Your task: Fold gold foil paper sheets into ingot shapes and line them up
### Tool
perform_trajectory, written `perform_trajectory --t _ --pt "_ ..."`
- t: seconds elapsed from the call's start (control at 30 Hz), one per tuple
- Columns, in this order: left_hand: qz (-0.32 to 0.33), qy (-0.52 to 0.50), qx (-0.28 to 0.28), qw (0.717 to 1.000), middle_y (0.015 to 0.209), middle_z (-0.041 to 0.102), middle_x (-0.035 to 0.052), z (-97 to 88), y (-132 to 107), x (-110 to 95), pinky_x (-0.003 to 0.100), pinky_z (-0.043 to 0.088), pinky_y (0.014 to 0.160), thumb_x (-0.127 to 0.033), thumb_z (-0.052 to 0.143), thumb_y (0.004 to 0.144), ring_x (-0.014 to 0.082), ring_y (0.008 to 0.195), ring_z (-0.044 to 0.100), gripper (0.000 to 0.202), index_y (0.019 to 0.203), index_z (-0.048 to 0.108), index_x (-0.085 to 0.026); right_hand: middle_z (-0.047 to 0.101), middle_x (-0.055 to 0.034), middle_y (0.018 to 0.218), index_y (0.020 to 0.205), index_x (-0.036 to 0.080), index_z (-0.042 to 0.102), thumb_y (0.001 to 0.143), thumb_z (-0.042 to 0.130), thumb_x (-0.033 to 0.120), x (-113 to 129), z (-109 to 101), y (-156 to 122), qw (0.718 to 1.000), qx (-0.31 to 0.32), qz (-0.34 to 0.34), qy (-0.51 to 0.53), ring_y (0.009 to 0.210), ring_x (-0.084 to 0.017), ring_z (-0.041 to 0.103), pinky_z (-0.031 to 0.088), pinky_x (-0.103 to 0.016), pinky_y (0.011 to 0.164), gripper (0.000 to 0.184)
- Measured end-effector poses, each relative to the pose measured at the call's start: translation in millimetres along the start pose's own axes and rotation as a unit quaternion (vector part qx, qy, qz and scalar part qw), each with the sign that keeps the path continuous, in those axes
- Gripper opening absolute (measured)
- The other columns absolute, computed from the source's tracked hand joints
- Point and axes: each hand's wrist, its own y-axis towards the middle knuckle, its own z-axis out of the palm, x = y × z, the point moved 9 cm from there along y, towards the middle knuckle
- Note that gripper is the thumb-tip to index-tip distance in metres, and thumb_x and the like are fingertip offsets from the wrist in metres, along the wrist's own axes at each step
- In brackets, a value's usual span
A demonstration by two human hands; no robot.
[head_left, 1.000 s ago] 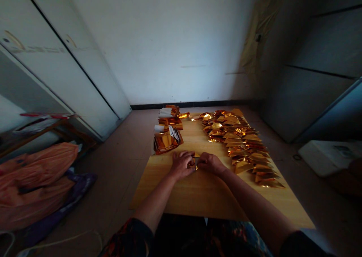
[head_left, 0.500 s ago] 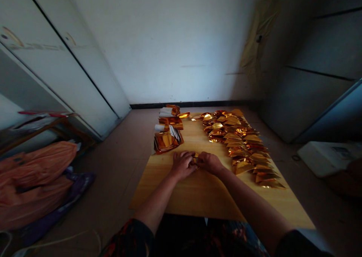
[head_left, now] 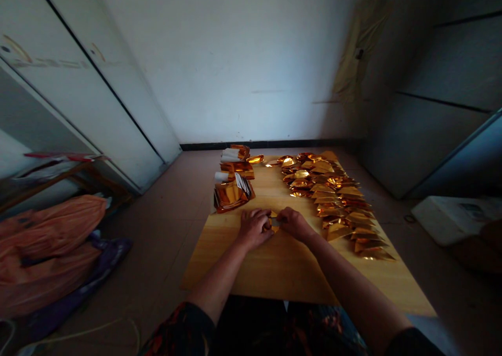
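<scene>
My left hand (head_left: 254, 227) and my right hand (head_left: 292, 223) meet over the middle of a low wooden table (head_left: 290, 272). Both pinch a small piece of gold foil paper (head_left: 274, 223) between them, fingers curled on it. Most of the piece is hidden by the fingers. A stack of flat gold foil sheets (head_left: 232, 194) lies just beyond my left hand. A long row of folded gold foil pieces (head_left: 336, 204) runs along the table's right side, close to my right hand.
More foil stacks with white paper (head_left: 234, 162) sit at the table's far left end. Orange and purple bags (head_left: 50, 251) lie on the floor to the left, near white cabinet doors (head_left: 98, 94). A white box (head_left: 451, 217) rests on the floor at right.
My hands stayed together over the table and worked the small foil piece. The right hand shifted slightly away from me, and a pale edge of the piece now shows between the fingers.
</scene>
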Motion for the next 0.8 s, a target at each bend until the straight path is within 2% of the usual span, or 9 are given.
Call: perform_trajectory --t 0.23,0.43,0.5,0.63,0.8 --pt "0.003 0.003 0.002 1.000 0.134 0.053 -0.0011 -0.2 0 0 0.051 0.019 0.104 -0.037 0.066 0.073 0.0263 0.125 0.037 0.017 0.080 0.058 -0.023 0.059 -0.0024 0.084 0.082 0.016 0.064 0.065 0.060 0.008 3 3 -4 0.999 -0.025 0.012 -0.015 0.074 -0.013 0.054 0.041 -0.021 0.066 0.019" --pt "-0.001 -0.004 -0.004 1.000 0.133 0.053 -0.0005 -0.3 0 0 0.050 0.020 0.103 -0.037 0.067 0.073 0.0265 0.124 0.038 0.017 0.080 0.058 -0.023 0.060 -0.0029 0.080 0.078 0.016 0.063 0.071 0.048 0.001 1 -7 -3 0.998 -0.055 0.004 0.010 0.075 -0.012 0.055 0.042 -0.021 0.071 0.022" --pt "-0.002 -0.003 -0.005 1.000 0.133 0.053 -0.0001 -0.6 -1 0 0.050 0.021 0.103 -0.037 0.066 0.074 0.0265 0.124 0.038 0.017 0.081 0.059 -0.023 0.059 -0.0030 0.081 0.079 0.016 0.062 0.072 0.050 0.002 2 -7 -5 0.998 -0.059 0.002 0.018 0.075 -0.013 0.055 0.043 -0.021 0.071 0.020" --pt "0.000 0.002 -0.002 1.000 0.134 0.053 -0.0002 -0.2 -1 0 0.049 0.020 0.104 -0.037 0.064 0.074 0.0261 0.125 0.038 0.016 0.082 0.060 -0.024 0.058 -0.0026 0.086 0.084 0.017 0.062 0.068 0.060 0.009 9 2 -10 0.999 -0.046 -0.004 0.010 0.078 -0.014 0.055 0.043 -0.022 0.071 0.018" --pt "0.006 0.005 -0.004 1.000 0.133 0.053 0.0010 0.3 -1 1 0.048 0.022 0.104 -0.038 0.064 0.074 0.0267 0.125 0.038 0.016 0.081 0.061 -0.023 0.056 -0.0019 0.082 0.078 0.017 0.061 0.066 0.060 0.006 9 9 -8 0.999 -0.035 0.008 -0.014 0.079 -0.014 0.053 0.041 -0.022 0.073 0.016"
